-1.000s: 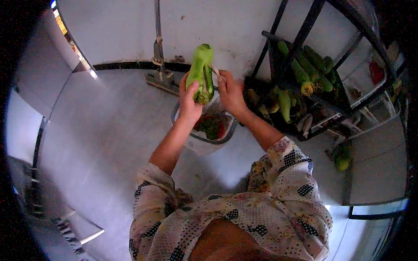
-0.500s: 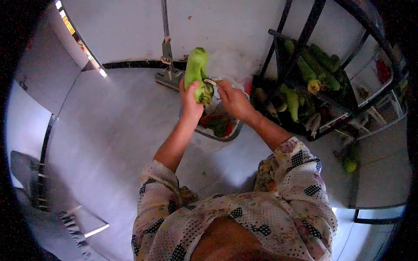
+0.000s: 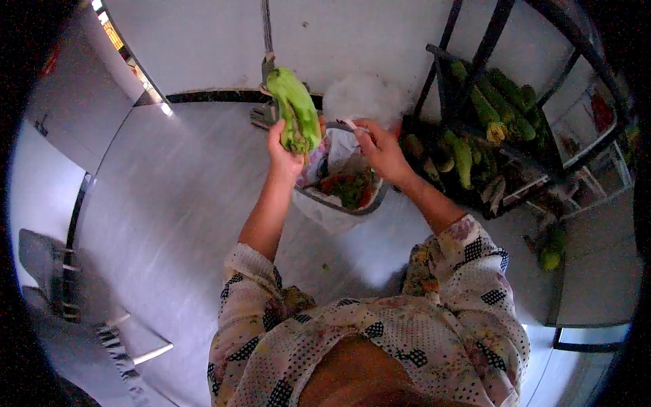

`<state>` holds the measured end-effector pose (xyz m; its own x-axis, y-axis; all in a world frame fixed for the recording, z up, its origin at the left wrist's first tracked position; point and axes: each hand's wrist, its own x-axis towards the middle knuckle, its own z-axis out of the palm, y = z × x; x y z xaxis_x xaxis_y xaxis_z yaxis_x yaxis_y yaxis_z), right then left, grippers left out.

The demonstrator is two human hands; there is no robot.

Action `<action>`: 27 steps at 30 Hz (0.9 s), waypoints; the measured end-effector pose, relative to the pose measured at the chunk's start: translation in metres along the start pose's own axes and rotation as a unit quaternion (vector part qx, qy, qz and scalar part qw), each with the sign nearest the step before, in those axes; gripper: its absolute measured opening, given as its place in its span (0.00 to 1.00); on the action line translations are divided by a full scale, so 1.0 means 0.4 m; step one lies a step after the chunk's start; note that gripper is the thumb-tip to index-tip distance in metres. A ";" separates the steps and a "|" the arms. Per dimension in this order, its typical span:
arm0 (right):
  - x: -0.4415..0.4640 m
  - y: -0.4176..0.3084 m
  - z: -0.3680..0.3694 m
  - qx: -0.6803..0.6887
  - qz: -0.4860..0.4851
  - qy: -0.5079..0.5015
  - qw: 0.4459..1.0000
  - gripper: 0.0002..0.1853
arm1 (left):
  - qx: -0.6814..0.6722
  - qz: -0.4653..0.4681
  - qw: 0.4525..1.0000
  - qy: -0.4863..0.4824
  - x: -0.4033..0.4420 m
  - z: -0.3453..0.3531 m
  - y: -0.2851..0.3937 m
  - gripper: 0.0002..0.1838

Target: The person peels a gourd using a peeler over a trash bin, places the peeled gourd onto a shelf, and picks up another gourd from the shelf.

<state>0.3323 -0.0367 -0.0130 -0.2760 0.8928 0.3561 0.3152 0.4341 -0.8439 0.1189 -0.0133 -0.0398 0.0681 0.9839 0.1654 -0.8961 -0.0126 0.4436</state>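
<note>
My left hand is closed around the lower end of a long, light green gourd, which has darker grooves along its side. The gourd tilts with its top to the left. A short way to the right, my right hand grips a small pale peeler; its working end is blurred, and it is apart from the gourd. Below and between both hands stands a lined waste bin, with green and reddish scraps inside.
A black rack at the right holds several long green gourds. Another green vegetable lies lower right. Behind the left hand, a grey mop or floor squeegee leans on the wall. A chair stands far left.
The gourd has turned its top leftward and come away from the peeler. My right hand has moved right, and more of the bin shows between the hands.
</note>
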 end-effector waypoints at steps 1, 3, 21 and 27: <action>0.005 -0.041 -0.012 0.001 -0.003 0.009 1.000 0.14 | 0.005 0.007 1.000 0.019 -0.003 0.007 -0.002 0.28; 0.018 -0.062 -0.009 -0.017 -0.026 0.034 0.999 0.14 | 0.022 -0.020 0.999 0.020 -0.039 0.065 -0.006 0.26; -0.055 -0.042 0.019 -0.108 -0.010 -0.031 0.994 0.13 | 0.076 0.014 0.992 0.098 -0.054 0.055 -0.099 0.15; -0.056 0.006 0.019 -0.136 -0.003 -0.006 0.991 0.12 | 0.112 -0.006 0.988 0.107 -0.012 0.003 -0.116 0.15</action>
<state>0.3324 -0.0566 -0.0262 -0.2886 0.8890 0.3554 0.5459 0.4578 -0.7018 0.1606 -0.0176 -0.0600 -0.0384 0.9990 -0.0207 -0.7750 -0.0167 0.6318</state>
